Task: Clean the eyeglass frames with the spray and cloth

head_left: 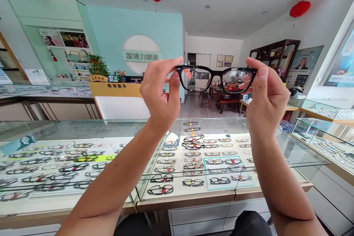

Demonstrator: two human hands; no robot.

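A pair of black-framed eyeglasses (217, 74) is held up level in front of me, above the glass display case. My left hand (162, 87) pinches the frame's left end between thumb and fingers. At the other end, my right hand (266, 92) grips the right corner, thumb on the near side. Through the clear lenses the back of the room shows; an orange-red sticker or mark (188, 73) appears in the left lens. The temples point away from me and are mostly hidden by my hands and the frame.
Below my arms is a glass display case (193, 195) with rows of eyeglasses, some on a teal-edged tray (209, 188). A yellow-and-white counter (121, 105) with plants stands behind at left. Wooden furniture (229, 99) is at the back; another glass case (326, 136) is at right.
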